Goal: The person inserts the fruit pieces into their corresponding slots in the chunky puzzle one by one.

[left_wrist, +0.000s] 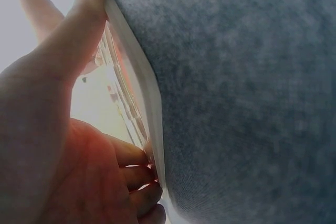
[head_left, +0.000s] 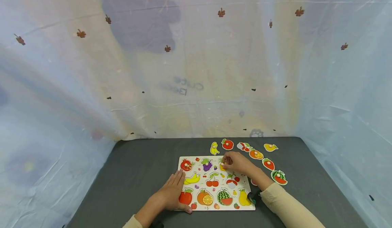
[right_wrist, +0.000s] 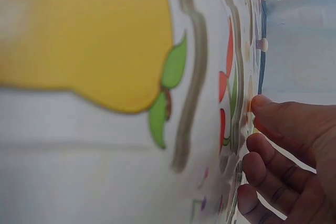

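Observation:
A white fruit puzzle board (head_left: 200, 206) lies on the dark table. My left hand (head_left: 172, 191) rests along its left edge, fingers extended and thumb at the front corner; in the left wrist view the thumb (left_wrist: 79, 30) lies along the board's side. At the board's upper right, my right hand (head_left: 237, 162) pinches a yellow fruit piece (head_left: 222, 167), which the fingers partly cover. Left of it, a grape piece (head_left: 207, 166) and a pomegranate piece (head_left: 185, 165) sit in the top row. The right wrist view has the right hand (right_wrist: 286, 161) with fingertips at the board's surface.
Loose fruit pieces lie behind and right of the board: a banana piece (head_left: 214, 148), a red round fruit (head_left: 227, 144), an orange (head_left: 256, 154), a yellow fruit (head_left: 271, 147), a red one (head_left: 268, 164) and a watermelon (head_left: 279, 177). A patterned curtain (head_left: 196, 119) hangs behind the table.

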`<control>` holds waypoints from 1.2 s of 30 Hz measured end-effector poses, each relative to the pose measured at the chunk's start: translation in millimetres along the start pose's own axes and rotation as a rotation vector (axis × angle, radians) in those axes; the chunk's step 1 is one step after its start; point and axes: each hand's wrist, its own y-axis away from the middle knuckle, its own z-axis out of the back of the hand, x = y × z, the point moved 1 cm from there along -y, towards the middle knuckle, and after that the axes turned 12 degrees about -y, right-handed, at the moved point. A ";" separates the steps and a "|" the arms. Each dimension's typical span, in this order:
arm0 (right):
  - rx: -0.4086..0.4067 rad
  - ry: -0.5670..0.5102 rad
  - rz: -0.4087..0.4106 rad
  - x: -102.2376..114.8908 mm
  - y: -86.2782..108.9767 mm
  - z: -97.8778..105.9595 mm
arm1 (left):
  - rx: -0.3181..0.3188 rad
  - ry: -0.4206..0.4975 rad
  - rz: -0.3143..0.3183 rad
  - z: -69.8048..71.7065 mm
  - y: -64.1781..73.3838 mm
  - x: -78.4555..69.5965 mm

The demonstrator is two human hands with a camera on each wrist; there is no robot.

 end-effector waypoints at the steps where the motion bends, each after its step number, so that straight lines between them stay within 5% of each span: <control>1: -0.001 -0.003 -0.003 0.1 1.0 0.6 | -0.001 0.004 -0.001 0.2 0.3 0.1; 36: -0.188 -0.043 0.005 -17.7 61.5 35.3 | 0.009 -0.001 0.006 0.8 -0.1 0.9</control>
